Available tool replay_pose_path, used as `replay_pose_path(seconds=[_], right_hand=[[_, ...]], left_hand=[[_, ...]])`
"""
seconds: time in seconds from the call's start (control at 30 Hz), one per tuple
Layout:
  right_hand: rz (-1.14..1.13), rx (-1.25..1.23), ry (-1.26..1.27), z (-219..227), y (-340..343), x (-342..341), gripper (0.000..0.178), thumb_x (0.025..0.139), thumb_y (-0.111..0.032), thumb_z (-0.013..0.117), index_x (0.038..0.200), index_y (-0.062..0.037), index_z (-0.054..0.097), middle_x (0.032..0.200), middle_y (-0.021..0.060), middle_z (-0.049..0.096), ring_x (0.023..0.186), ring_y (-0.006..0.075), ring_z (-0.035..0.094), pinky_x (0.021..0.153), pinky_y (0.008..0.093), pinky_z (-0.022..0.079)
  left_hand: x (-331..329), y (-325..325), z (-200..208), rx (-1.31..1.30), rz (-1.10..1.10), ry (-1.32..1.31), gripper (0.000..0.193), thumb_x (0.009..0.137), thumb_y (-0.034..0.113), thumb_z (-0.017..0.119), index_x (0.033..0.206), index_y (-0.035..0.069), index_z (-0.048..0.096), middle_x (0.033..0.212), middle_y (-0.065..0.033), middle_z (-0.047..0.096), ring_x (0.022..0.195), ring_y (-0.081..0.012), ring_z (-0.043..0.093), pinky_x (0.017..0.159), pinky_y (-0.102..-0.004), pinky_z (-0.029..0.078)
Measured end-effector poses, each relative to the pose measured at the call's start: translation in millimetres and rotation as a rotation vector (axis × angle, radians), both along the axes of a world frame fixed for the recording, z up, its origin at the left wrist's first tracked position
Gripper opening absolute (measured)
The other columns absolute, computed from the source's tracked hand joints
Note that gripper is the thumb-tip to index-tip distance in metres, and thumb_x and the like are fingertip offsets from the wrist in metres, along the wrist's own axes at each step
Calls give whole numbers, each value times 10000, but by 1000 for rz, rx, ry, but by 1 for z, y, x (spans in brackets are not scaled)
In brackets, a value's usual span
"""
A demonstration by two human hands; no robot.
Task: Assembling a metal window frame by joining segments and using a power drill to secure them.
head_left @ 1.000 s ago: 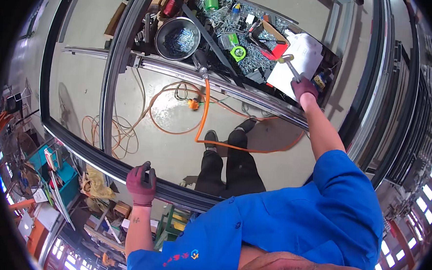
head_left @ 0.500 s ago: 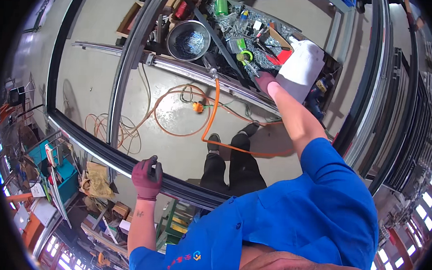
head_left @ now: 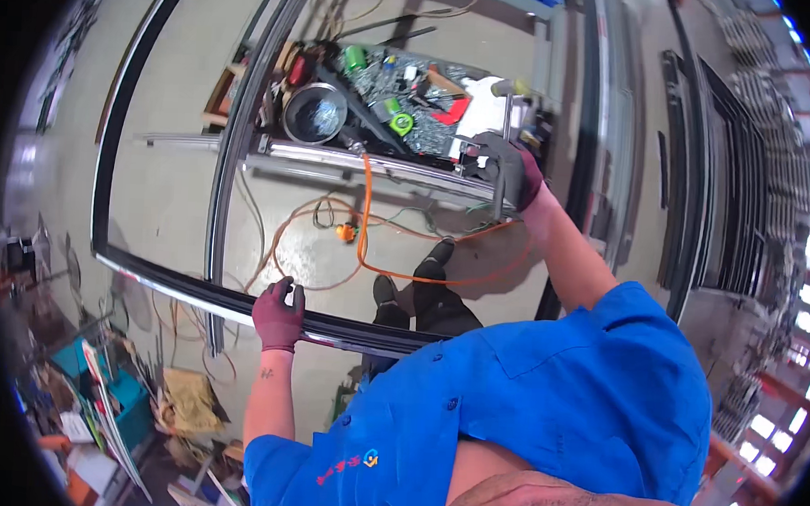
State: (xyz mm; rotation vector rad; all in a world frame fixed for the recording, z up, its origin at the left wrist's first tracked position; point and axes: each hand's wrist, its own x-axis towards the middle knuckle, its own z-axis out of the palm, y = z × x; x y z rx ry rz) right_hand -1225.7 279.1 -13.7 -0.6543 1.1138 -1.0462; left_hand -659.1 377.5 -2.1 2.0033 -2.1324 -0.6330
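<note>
My left hand, in a maroon and dark glove, rests curled over the near rail of a large black and silver metal frame. My right hand, gloved the same way, is closed round a long grey metal tool with a straight bar upright in the view. Motion blur hides its exact kind. This hand is over the right end of a silver crossbar, in front of a white sheet. Left of the sheet lie a lime-green ring-shaped thing and many loose metal fasteners.
A round metal bowl with small fasteners stands at the workbench's left. An orange hose runs down from the crossbar and loops across the floor. Long dark profiles lie at the right. A teal cabinet stands at lower left.
My right hand has drawn back from among the fasteners to beside the crossbar, with the long metal tool now plainly in it. The view has shifted. My left hand stays on the near rail.
</note>
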Motion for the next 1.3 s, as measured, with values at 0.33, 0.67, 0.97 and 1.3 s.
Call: replay_pose_path(seconds=[0.33, 0.67, 0.97, 1.3], right_hand=[[-546, -173, -269, 157, 205, 56, 383, 1093, 11, 499, 1450, -72, 607, 1243, 59, 739, 872, 112, 640, 776, 251, 552], [-544, 23, -360, 202, 364, 138, 284, 1094, -317, 636, 1271, -104, 701, 1079, 17, 787, 650, 33, 529, 614, 235, 459], [-518, 285, -161, 106, 492, 9, 330, 1062, -226, 667, 1293, 1, 730, 1013, 67, 753, 652, 102, 610, 622, 281, 541], [-487, 293, 140, 149, 535, -200, 305, 990, -348, 739, 1033, -47, 737, 840, 47, 664, 678, 152, 643, 615, 315, 523]], left_hand=[[-66, 22, 23, 5, -420, 429, 690, 921, 216, 881, 1530, 61, 597, 1303, -168, 745, 1159, -307, 750, 993, -415, 596], [-268, 140, 129, 166, -713, 992, 715, 986, 220, 781, 1595, -8, 484, 1167, -273, 761, 1059, -423, 776, 883, -465, 607], [-331, 183, 91, 396, -696, 817, 429, 963, 223, 836, 1335, 50, 709, 1116, -119, 804, 1007, -209, 759, 915, -371, 588], [-503, 204, 53, 237, -582, 673, 298, 965, 165, 801, 1208, 52, 671, 986, -152, 751, 895, -300, 731, 813, -418, 567]])
